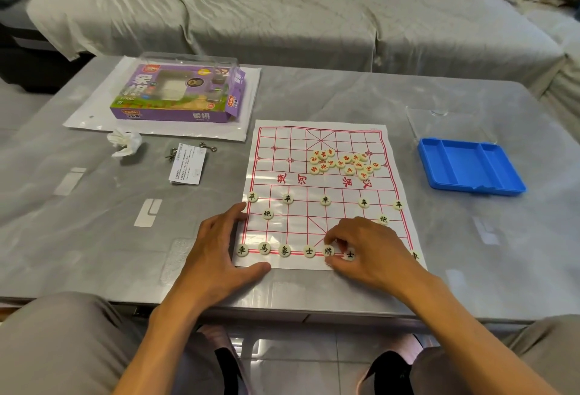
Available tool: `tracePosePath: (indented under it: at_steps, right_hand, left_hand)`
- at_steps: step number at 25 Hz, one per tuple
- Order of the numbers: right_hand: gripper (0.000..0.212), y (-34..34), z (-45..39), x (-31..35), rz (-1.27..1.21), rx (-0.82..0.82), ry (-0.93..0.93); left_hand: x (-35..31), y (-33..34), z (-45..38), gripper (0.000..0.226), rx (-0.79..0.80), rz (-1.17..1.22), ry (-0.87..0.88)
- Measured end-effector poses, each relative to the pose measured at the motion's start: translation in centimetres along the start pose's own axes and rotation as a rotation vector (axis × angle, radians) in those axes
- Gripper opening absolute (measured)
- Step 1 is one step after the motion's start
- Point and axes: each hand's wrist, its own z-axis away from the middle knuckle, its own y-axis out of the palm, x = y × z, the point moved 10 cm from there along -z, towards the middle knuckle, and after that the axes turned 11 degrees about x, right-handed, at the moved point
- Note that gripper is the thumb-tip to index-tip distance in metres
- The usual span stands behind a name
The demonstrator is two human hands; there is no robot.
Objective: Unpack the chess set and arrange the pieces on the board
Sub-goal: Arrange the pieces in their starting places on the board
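A: How far along is the setup?

B: About half, I'd judge. The board [326, 193], a thin printed sheet, lies flat on the tabletop [314, 96]. The black pieces [285, 250] sit on the near half: five soldiers across the front line, two cannons behind them, and a back row that reads chariot, horse, elephant, advisor, general, advisor, with a chariot at the far right corner. The rest of that row is hidden under the right hand.

A: And the red ones?

B: The red pieces [342, 163] lie in a loose heap on the far half, none set on its point yet. That whole side is left.

A: What are the hands doing?

B: The right hand [367, 250] is curled, fingertips pinching around the general [328, 251]. The left hand [219, 247] lies with straight fingers, pressing the board's near left edge flat.

A: Packaging?

B: The purple box [179, 96] and the blue tray [469, 166] sit aside, the tray emptied.
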Motion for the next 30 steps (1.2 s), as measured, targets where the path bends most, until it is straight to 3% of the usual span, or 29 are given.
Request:
tracePosePath:
  at_steps: [2, 6, 11, 16, 19, 30]
  right_hand:
    - [0.037, -1.2, 1.3, -0.7, -0.053, -0.094, 0.045]
    - [0.026, -3.2, 7.9, -4.8, -0.115, -0.383, 0.204]
    - [0.034, 0.6, 13.0, -9.2, -0.011, -0.268, 0.471]
    - [0.068, 3.2, 13.1, -8.8, 0.121, -0.166, 0.498]
    - [0.078, 3.7, 13.3, -9.1, 0.143, -0.123, 0.524]
    - [0.064, 4.1, 13.3, -8.4, 0.242, -0.002, 0.595]
  left_hand:
    - [0.1, 0.0, 0.0, 0.099, -0.011, -0.004, 0.006]
    - [0.1, 0.0, 0.0, 0.098, -0.022, -0.012, 0.019]
    - [-0.2, 0.0, 0.0, 0.096, -0.027, -0.003, 0.026]
    - [0.0, 0.0, 0.1, 0.096, -0.044, -0.011, 0.010]
    - [0.1, 0.0, 0.1, 0.097, -0.043, -0.013, 0.012]
    - [0.0, -0.3, 0.1, 0.098, -0.071, -0.010, 0.006]
